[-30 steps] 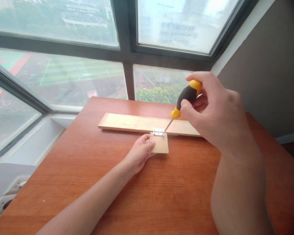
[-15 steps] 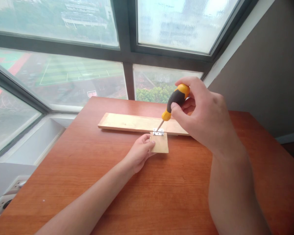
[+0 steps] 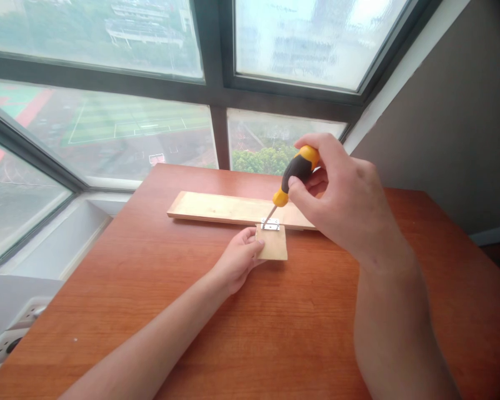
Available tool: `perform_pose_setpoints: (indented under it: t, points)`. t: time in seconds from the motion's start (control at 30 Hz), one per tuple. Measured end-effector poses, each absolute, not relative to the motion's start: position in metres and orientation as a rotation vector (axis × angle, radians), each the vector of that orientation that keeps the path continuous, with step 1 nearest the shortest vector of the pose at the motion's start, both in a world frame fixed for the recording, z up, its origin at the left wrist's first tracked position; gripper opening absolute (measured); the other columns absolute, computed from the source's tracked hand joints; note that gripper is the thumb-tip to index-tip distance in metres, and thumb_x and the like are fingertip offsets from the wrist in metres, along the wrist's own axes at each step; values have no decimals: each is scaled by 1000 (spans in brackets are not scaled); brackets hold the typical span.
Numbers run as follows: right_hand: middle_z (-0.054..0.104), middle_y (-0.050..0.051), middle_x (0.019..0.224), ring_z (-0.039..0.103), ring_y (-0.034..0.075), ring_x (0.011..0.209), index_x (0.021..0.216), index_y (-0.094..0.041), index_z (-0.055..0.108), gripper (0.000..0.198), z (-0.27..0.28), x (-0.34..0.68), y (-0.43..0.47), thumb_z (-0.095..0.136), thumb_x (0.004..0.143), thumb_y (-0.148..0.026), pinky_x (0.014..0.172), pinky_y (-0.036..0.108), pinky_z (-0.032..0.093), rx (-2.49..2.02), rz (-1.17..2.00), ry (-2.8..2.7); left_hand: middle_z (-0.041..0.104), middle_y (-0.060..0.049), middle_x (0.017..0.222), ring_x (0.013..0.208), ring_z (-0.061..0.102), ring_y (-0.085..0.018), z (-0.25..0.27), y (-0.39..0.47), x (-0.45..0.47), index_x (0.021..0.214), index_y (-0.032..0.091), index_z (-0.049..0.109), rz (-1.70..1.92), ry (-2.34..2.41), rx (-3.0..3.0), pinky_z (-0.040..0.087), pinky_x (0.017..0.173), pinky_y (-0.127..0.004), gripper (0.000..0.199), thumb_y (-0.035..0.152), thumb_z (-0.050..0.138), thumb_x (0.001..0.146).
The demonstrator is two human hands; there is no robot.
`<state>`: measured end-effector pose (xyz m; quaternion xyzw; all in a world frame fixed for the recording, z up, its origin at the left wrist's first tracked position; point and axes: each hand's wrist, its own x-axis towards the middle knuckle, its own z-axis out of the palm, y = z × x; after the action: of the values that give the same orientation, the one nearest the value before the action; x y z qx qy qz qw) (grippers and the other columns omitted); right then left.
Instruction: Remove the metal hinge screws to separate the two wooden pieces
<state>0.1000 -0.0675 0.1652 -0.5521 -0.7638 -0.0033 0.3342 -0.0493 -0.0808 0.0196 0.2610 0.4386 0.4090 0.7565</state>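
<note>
A long pale wooden board (image 3: pixel 216 207) lies across the far part of the reddish table (image 3: pixel 250 328). A small square wooden piece (image 3: pixel 274 248) sits against its near edge, and a small metal hinge (image 3: pixel 270 224) spans the joint. My left hand (image 3: pixel 235 260) presses the left edge of the small piece, thumb on top. My right hand (image 3: pixel 341 194) grips a yellow and black screwdriver (image 3: pixel 294 175), tilted down to the left, its tip resting on the left side of the hinge.
Large windows with dark frames rise just behind the table's far edge. A grey wall stands to the right. A white ledge with a power outlet (image 3: pixel 12 341) lies below the table's left side.
My right hand has moved left with the screwdriver, and the tip has gone from the hinge's right side to its left side. My left hand has stayed on the small piece.
</note>
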Motion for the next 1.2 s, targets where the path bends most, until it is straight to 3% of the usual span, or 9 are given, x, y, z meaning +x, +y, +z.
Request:
perform_pose_setpoints:
  t: [1.2]
  points:
    - [70, 0, 91, 66, 17, 68, 116, -24, 56, 36, 166, 102, -67, 58, 80, -21, 68, 34, 52, -1419, -39, -1997, 70, -11, 102, 88, 69, -17, 22, -81, -49, 101, 14, 57, 884, 971, 590, 57, 79, -29, 20, 8, 59, 82]
